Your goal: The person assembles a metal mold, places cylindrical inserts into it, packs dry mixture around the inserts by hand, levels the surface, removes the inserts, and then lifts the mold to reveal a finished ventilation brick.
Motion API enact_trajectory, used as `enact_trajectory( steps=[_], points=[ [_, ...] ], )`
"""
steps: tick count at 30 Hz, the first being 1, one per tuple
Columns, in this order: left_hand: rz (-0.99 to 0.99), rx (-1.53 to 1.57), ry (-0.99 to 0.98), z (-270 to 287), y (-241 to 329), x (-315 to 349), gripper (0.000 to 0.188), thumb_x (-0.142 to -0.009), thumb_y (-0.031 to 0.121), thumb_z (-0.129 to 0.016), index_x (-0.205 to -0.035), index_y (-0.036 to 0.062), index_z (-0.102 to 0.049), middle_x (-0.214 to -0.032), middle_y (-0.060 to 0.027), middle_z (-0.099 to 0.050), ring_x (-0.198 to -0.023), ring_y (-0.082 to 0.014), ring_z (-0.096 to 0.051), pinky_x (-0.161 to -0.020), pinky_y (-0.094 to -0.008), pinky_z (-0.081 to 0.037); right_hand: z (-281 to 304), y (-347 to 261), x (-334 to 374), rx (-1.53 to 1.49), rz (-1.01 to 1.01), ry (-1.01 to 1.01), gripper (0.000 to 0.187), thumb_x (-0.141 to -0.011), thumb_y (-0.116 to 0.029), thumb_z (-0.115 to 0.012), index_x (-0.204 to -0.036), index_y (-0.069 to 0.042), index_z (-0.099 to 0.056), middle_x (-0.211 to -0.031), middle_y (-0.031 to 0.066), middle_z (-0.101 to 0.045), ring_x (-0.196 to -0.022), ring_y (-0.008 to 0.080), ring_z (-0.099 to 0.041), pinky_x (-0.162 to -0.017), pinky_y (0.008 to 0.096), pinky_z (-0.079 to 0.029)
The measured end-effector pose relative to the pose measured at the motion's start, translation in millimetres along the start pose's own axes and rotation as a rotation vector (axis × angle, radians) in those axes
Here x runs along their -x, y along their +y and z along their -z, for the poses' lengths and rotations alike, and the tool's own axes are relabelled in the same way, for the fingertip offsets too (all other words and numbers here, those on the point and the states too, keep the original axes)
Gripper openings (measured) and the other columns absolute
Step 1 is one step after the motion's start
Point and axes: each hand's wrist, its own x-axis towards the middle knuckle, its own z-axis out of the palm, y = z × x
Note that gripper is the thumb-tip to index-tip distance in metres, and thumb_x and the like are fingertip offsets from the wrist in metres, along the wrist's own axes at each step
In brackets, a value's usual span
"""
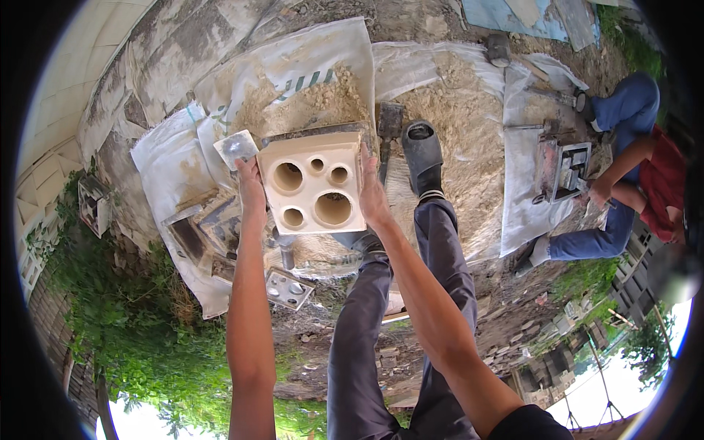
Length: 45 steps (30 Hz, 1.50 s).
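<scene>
I hold up a pale beige block (pixel 308 213) with several round holes of different sizes in its face. My left hand (pixel 253 192) grips its left side and my right hand (pixel 373 196) its right side, so it hangs between both palms. Just above my left fingers is a small flat metal plate (pixel 237 149); whether they touch it I cannot tell. A pile of sandy material (pixel 312 106) lies on a white sheet (pixel 334 50) beyond the block. Right of the block, a dark-headed mallet (pixel 390 119) lies on the ground, partly hidden by my right hand.
Metal mould parts (pixel 205 233) lie on the left, and a plate with round holes (pixel 289 288) lies below the block. My shoe (pixel 422 158) stands near the mallet. At the right, another person (pixel 636 158) works at a metal mould (pixel 572 170) on a white sheet. Another mallet (pixel 499 50) lies farther off.
</scene>
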Motion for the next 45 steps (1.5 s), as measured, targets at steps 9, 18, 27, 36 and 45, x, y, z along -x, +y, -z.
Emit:
enact_trajectory(
  steps=[9,18,27,36,45],
  points=[
    [0.058,0.070,0.001,-6.9,7.3,8.1,0.075,-0.099,0.056,-0.010,-0.141,-0.0007,-0.035,-0.144,-0.0167,-0.040,-0.134,-0.0254,-0.036,-0.114,-0.0366,-0.021,-4.4,-4.2,0.7,-0.200,-0.008,-0.009,0.080,-0.097,-0.060,-0.008,-0.149,0.000,-0.008,-0.155,0.0157,-0.014,-0.144,0.0249,-0.011,-0.117,0.0330,-0.007],
    [0.071,0.069,-0.057,10.7,-6.9,7.1,0.084,-0.095,0.065,-0.013,-0.142,-0.0024,-0.031,-0.145,-0.0185,-0.037,-0.135,-0.0257,-0.034,-0.113,-0.0356,-0.021,6.4,22.6,-3.6,-0.072,-0.019,-0.035,0.082,-0.094,-0.063,-0.005,-0.150,-0.004,-0.013,-0.155,0.0144,-0.015,-0.143,0.0292,-0.015,-0.117,0.0393,-0.007],
    [0.148,0.023,-0.058,30.7,-46.5,16.0,0.089,-0.092,0.069,-0.009,-0.146,0.0010,-0.024,-0.150,-0.0164,-0.031,-0.138,-0.0257,-0.030,-0.114,-0.0379,-0.019,6.9,39.9,21.4,-0.207,-0.165,-0.033,0.085,-0.095,-0.063,-0.005,-0.148,0.002,-0.016,-0.154,0.0173,-0.019,-0.143,0.0269,-0.016,-0.116,0.0386,-0.012],
    [0.179,0.071,-0.082,26.9,-64.3,50.1,0.090,-0.092,0.070,-0.010,-0.143,0.0001,-0.032,-0.142,-0.0155,-0.041,-0.132,-0.0248,-0.038,-0.111,-0.0367,-0.023,16.8,62.6,37.3,-0.137,-0.263,-0.014,0.084,-0.094,-0.065,-0.006,-0.149,-0.003,-0.020,-0.153,0.0153,-0.022,-0.141,0.0287,-0.021,-0.116,0.0423,-0.013],
    [0.175,0.091,-0.081,44.1,-112.7,57.4,0.088,-0.093,0.069,-0.010,-0.141,-0.0008,-0.037,-0.139,-0.0143,-0.046,-0.129,-0.0231,-0.042,-0.111,-0.0335,-0.024,12.8,73.3,51.2,-0.157,-0.296,0.021,0.088,-0.093,-0.067,-0.007,-0.145,0.001,-0.028,-0.148,0.0168,-0.032,-0.139,0.0275,-0.026,-0.114,0.0413,-0.017]
  ],
)
